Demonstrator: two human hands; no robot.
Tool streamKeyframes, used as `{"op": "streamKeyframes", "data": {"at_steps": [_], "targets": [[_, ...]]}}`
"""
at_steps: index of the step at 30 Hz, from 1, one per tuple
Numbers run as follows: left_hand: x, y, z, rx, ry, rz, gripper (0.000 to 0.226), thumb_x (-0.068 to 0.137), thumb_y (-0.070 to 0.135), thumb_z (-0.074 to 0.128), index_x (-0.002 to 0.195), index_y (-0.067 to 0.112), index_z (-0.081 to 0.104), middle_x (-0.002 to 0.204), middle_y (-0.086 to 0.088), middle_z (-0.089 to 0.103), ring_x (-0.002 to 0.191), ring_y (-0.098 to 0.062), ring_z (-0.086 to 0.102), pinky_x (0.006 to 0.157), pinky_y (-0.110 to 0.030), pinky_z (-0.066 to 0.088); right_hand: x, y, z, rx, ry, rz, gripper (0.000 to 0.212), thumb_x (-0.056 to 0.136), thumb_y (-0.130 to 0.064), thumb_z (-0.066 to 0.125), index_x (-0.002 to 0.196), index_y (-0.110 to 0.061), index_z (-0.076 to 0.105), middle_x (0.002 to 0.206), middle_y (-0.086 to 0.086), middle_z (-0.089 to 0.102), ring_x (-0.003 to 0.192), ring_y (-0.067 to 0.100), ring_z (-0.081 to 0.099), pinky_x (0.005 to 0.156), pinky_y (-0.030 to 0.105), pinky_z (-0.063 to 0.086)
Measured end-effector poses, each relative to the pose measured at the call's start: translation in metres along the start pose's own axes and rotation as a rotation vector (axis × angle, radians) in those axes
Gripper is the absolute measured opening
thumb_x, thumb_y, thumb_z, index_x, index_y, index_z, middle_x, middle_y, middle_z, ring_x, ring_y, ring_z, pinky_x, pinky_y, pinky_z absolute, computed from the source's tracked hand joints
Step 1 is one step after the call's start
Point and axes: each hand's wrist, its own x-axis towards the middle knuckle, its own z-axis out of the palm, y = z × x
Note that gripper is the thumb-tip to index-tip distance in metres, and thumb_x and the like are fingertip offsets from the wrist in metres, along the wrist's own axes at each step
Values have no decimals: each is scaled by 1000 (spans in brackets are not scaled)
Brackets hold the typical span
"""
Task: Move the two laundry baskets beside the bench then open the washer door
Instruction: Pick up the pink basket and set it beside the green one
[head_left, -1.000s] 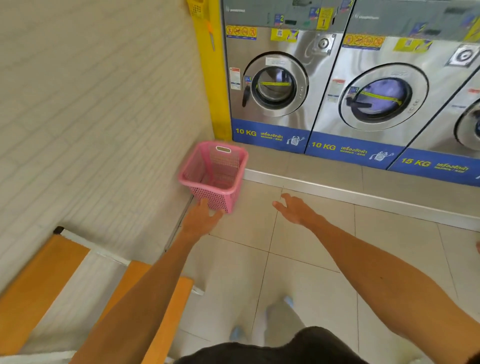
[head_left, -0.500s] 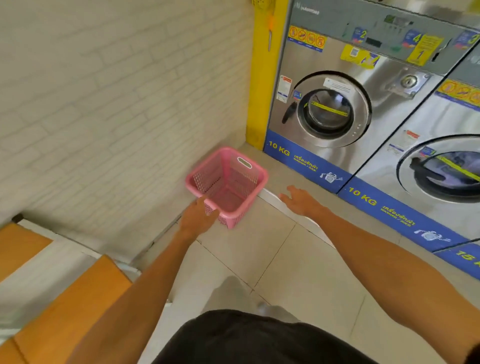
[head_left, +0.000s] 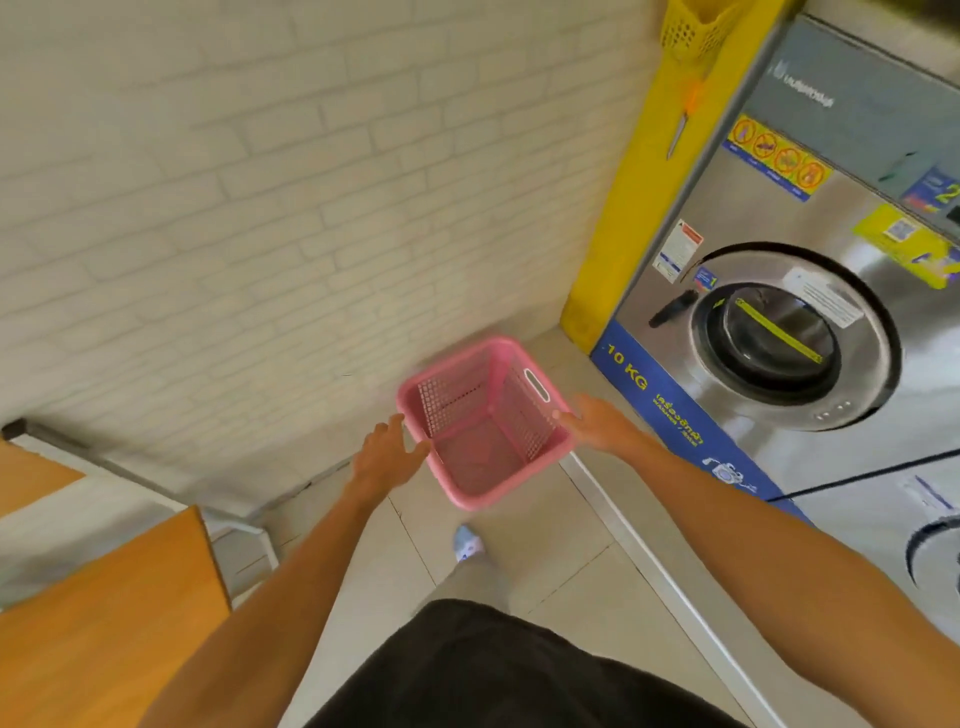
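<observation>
Both hands have closed in since a moment ago: the left hand (head_left: 385, 457), fingers spread wide, now reaches the near-left rim of the pink perforated plastic laundry basket (head_left: 485, 423), and the right hand (head_left: 597, 423), also spread, touches its right rim. It sits on the tiled floor (head_left: 561, 566) between the orange wooden bench (head_left: 104, 613) and the steel front-loading washer (head_left: 769, 270), whose round door (head_left: 795, 335) is closed.

The laundry basket (head_left: 485, 423) stands on the floor (head_left: 561, 582) near the wall (head_left: 260, 208), between the left hand (head_left: 387, 457) and right hand (head_left: 597, 423), with the bench (head_left: 104, 613) to its left and the washer (head_left: 789, 332) to its right.
</observation>
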Motion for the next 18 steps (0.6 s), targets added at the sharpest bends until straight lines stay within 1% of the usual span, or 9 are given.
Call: {"op": "streamKeyframes", "data": {"at_steps": [2,3,5,7,9,11,15,16,18], "targets": [[22,12,-1,-8,-9,-22,81,94,57,54,156,16,25,153,-18,40,137,-37,44,107,-54,43,32,1,-19,-14,-8,14,57,103,-43,50,142,-1,46,130,18,59,123,36,57,95,37,46],[33,17,-2,-17,-12,-35,81,94,57,54,156,15,25,153,-19,40,137,-37,44,107,-53,43,48,0,-26,-14,-10,21,57,102,-43,51,139,0,48,126,15,60,122,36,57,97,39,47],[52,24,1,-38,-14,-64,80,94,54,56,156,14,25,153,-19,40,138,-37,44,108,-53,43,75,0,-34,-27,-28,25,59,102,-41,53,143,0,44,137,20,56,126,37,55,101,42,47],[64,29,6,-52,-18,-83,78,94,51,58,156,15,27,153,-18,41,138,-36,44,108,-55,42,94,0,-34,-38,-55,16,61,101,-37,54,147,0,39,144,22,51,129,36,53,101,39,45],[76,33,14,-78,-36,-128,77,93,49,59,155,17,28,153,-16,41,138,-35,44,107,-56,42,115,4,-33,-45,-89,11,64,101,-36,56,150,-1,34,145,22,49,131,35,51,100,37,43],[85,36,24,-114,-58,-181,77,92,48,61,155,18,28,151,-17,42,136,-36,46,107,-56,42,136,11,-30,-46,-124,5,64,100,-33,58,150,-1,33,142,22,52,127,36,54,98,37,45],[109,37,45,-188,-58,-280,79,92,45,64,155,15,26,151,-19,42,135,-38,45,107,-58,42,188,25,-29,-86,-145,-3,59,99,-31,60,142,3,38,128,24,60,114,37,62,85,36,49],[115,37,51,-199,-52,-307,80,91,44,64,155,14,26,151,-19,42,135,-39,46,106,-58,42,202,29,-28,-94,-140,-12,57,99,-30,60,140,4,39,124,24,62,107,36,64,78,34,49],[126,38,63,-231,-39,-372,82,91,44,65,155,13,24,152,-19,41,135,-39,46,106,-58,42,227,36,-27,-113,-159,-43,52,100,-27,59,137,3,39,114,21,66,87,32,67,61,29,49]]}}
